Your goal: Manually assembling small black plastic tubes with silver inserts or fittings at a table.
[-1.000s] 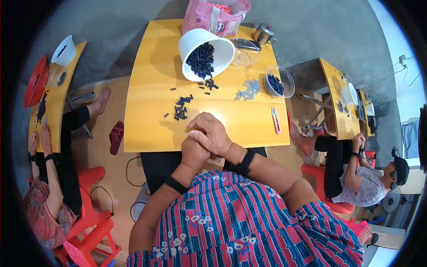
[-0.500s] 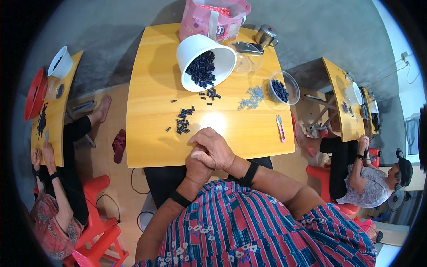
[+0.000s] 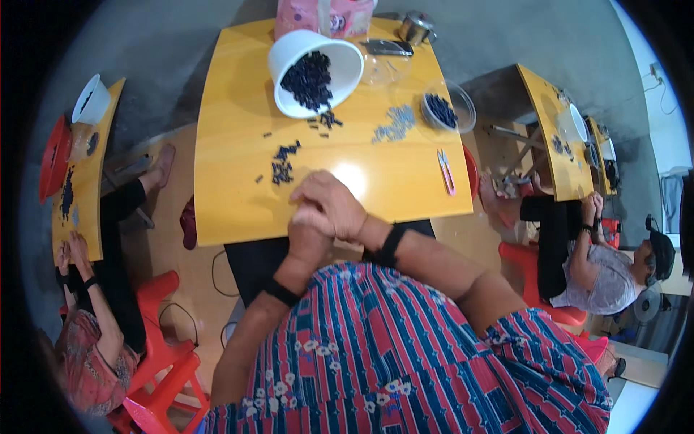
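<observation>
2 hands meet at the near edge of the yellow table (image 3: pixel 231 210): the right hand (image 3: pixel 334 205) lies closed over the left hand (image 3: pixel 307 235), and I cannot tell what they grip. Small dark pieces (image 3: pixel 283 162) lie just beyond them, more spilling from a tipped white bucket (image 3: pixel 316 72). Working close over the table would likely keep dropped bits in reach. Other people sit at 2 neighbouring tables on a grey concrete floor
</observation>
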Tool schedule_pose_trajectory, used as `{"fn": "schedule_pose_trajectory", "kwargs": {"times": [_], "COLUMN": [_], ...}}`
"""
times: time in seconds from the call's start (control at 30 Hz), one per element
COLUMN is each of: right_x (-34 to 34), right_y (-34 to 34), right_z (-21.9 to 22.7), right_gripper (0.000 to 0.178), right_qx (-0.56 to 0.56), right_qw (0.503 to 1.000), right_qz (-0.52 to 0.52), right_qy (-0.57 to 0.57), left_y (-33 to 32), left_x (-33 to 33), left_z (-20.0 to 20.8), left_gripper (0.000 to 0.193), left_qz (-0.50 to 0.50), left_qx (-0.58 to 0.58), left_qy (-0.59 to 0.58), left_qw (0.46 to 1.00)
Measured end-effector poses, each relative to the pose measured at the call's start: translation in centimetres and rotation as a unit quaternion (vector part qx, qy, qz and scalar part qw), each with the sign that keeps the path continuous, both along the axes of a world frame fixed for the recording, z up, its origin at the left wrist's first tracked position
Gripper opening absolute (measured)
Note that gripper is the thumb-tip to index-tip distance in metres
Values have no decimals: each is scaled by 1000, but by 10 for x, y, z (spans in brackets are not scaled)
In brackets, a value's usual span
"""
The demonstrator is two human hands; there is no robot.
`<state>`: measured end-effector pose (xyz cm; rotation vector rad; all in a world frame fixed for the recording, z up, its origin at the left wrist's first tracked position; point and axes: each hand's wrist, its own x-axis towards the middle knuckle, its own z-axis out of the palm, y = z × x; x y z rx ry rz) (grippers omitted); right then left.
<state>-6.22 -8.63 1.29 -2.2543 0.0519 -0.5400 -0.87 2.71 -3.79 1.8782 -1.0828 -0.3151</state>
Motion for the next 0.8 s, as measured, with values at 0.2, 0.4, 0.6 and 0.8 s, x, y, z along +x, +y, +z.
{"fn": "schedule_pose_trajectory", "kwargs": {"times": [0.2, 0.4, 0.6, 0.8], "right_x": [-22, -69, -68, -68], "right_y": [-44, -34, -17, -27], "right_z": [1, -1, -2, 0], "right_gripper": [26, 35, 31, 30], "right_qx": [457, 310, 139, 21], "right_qw": [880, 941, 984, 995], "right_qz": [-118, -73, -103, -99], "right_qy": [47, 118, 52, 10], "left_y": [-5, -4, -8, -9], "left_x": [10, 17, 18, 23], "left_z": [43, 40, 49, 39], "left_gripper": [9, 13, 16, 16], "left_qz": [-47, -48, -60, -57], "left_qx": [-12, -2, 20, 0], "left_qy": [99, 166, 223, 132], "left_qw": [994, 985, 973, 990]}}
